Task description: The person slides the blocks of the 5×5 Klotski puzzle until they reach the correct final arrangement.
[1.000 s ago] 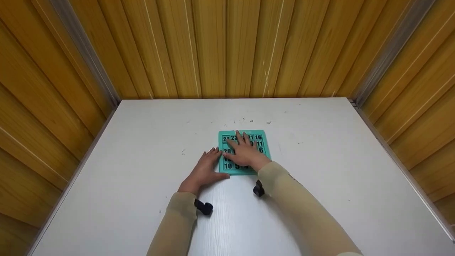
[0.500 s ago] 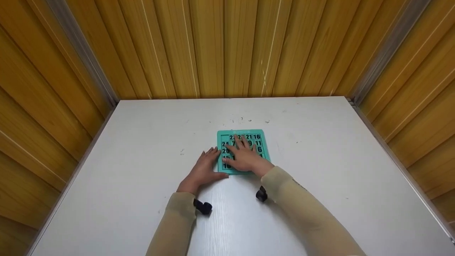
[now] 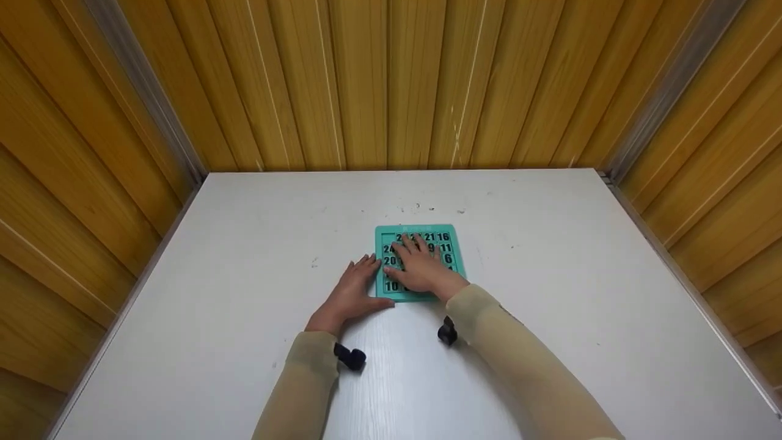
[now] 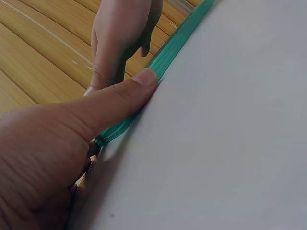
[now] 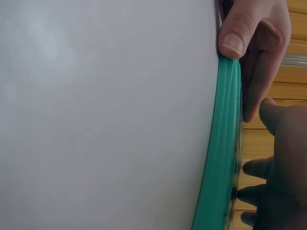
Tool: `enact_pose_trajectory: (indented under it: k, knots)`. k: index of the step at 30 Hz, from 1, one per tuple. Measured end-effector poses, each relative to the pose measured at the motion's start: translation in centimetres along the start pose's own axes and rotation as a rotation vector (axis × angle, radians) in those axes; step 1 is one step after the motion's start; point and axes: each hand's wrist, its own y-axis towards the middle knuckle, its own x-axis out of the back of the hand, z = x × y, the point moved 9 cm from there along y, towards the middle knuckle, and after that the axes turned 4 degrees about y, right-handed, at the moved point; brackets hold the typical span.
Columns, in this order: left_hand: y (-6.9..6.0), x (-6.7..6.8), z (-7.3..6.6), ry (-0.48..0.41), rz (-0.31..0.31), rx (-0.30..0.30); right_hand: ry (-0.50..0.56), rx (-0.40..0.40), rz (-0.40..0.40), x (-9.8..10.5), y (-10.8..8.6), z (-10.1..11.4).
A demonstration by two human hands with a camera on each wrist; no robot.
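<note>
A green number slide puzzle point(image 3: 415, 228) with black-numbered tiles lies flat on the white table. Its top-left cell holds no tile, and tile 24 sits just below. My left hand point(image 3: 351, 294) holds the near left corner, fingers along the left side and thumb against the near edge, as the left wrist view shows on the green rim point(image 4: 175, 50). Over the middle tiles spreads my right hand point(image 3: 421, 270), fingertips toward the top rows, covering several numbers. From the right wrist view, the fingers point(image 5: 256, 167) of that hand hover at or touch the tile face; contact is unclear.
The white table point(image 3: 244, 244) extends around the puzzle, with small dark marks beyond its far edge. Yellow wood-patterned panels point(image 3: 366, 85) wall the back and both sides. Black wrist cameras point(image 3: 351, 357) sit on both cuffs.
Tile 24 has slid down from the top-left cell into the second row. My right hand's fingers have drawn slightly toward me. The left hand stays in place on the puzzle.
</note>
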Motion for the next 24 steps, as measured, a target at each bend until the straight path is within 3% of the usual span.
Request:
enact_pose_trajectory:
  k: [13, 24]
  knots:
    - [0.0, 0.0, -0.1, -0.022, -0.013, -0.022, -0.024, 0.026, 0.014, -0.5, 0.5, 1.8]
    - [0.0, 0.1, -0.1, -0.015, -0.016, -0.037, 0.006, 0.053, 0.023, -0.7, 0.7, 1.9]
